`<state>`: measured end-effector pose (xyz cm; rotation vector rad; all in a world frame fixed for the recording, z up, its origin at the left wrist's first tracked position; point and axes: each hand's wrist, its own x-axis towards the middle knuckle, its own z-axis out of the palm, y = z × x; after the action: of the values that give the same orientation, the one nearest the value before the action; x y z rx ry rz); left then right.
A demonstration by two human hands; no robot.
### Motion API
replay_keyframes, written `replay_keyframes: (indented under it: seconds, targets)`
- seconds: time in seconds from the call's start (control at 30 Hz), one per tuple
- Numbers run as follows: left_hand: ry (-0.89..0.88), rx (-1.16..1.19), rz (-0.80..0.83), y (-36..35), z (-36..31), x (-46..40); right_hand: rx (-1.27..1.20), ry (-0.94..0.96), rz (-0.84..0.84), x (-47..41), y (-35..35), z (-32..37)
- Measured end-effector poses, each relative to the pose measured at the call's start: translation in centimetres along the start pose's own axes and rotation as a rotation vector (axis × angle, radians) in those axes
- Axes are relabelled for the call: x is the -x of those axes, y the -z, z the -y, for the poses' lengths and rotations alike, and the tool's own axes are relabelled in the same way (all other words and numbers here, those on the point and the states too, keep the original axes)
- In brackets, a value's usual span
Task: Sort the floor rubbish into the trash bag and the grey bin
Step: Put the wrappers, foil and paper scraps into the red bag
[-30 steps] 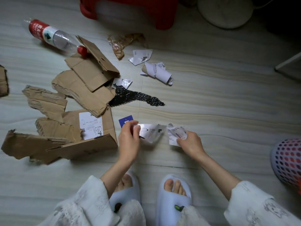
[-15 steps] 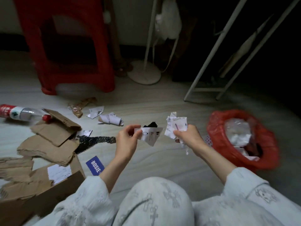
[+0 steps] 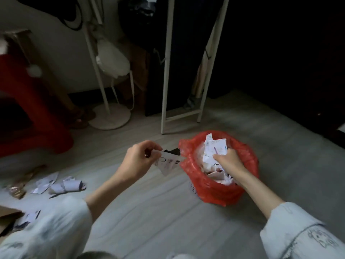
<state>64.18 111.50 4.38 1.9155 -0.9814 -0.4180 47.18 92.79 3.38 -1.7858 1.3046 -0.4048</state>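
A red trash bag (image 3: 209, 186) lines a small basket on the floor at centre right, with crumpled paper inside. Over its mouth my right hand (image 3: 228, 161) grips white printed paper scraps (image 3: 214, 149). Just left of the bag's rim, my left hand (image 3: 138, 159) pinches a torn white label (image 3: 166, 164) together with a black scrap (image 3: 172, 151). More torn paper pieces (image 3: 63, 186) and a brown wrapper (image 3: 17, 187) lie on the floor at the left. No grey bin is in view.
A red plastic stool (image 3: 31, 116) stands at the left. A white stand with a round base (image 3: 110, 117) and a white metal frame (image 3: 166, 71) rise behind the bag. Cardboard (image 3: 8, 216) pokes in at the lower left edge.
The view has swung up and right from the cardboard pile. Both hands lifted their paper off the floor and carried it right; my right hand now hovers over the red bag.
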Motion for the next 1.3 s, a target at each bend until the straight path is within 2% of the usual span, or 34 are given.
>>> replay_keyframes:
  seconds: [0.17,0.3,0.33,0.4,0.47,0.53,0.63,0.67,0.8,0.9,1.03,1.3]
  targets:
    - [-0.173,-0.128,0.138,-7.8,-3.4,-6.1,0.120,-0.005,-0.005,-5.8,4.4,-5.9]
    - [-0.174,-0.091,0.146,-14.6,-3.5,-9.1,0.242,-0.053,0.181,-8.3,6.2,-8.9]
    - [-0.163,-0.099,0.151,-16.3,-3.0,-9.5,0.308,-0.018,0.186,-9.1,6.4,-9.7]
    - [-0.162,-0.166,0.204,-19.7,-1.6,-9.9,0.415,0.064,0.085,-9.8,6.5,-11.2]
    - [-0.216,-0.253,0.279,-21.8,-0.2,-9.6,0.487,0.193,-0.028,-9.0,5.8,-12.4]
    - [-0.273,-0.384,0.359,-23.2,0.7,-9.3,0.552,0.271,-0.071,-8.2,4.7,-14.0]
    - [-0.318,-0.747,0.518,-24.4,1.1,-9.1,0.698,0.259,0.098,-7.3,3.2,-15.3]
    - [-0.315,-0.795,0.568,-24.6,1.2,-9.1,0.749,0.227,0.171,-7.5,2.9,-15.3]
    - [-0.396,-0.745,0.636,-23.7,1.3,-8.8,0.827,0.143,0.298,-8.6,2.9,-13.9]
    - [-0.435,-0.632,0.669,-21.6,0.8,-8.0,0.796,0.135,0.270,-7.9,3.1,-12.8]
    - [-0.381,-0.543,0.657,-17.3,-0.2,-6.3,0.683,0.148,0.259,-5.6,3.7,-10.5]
    - [-0.205,-0.615,0.574,-3.8,-3.3,-0.8,0.602,0.409,0.220,3.5,1.1,0.1]
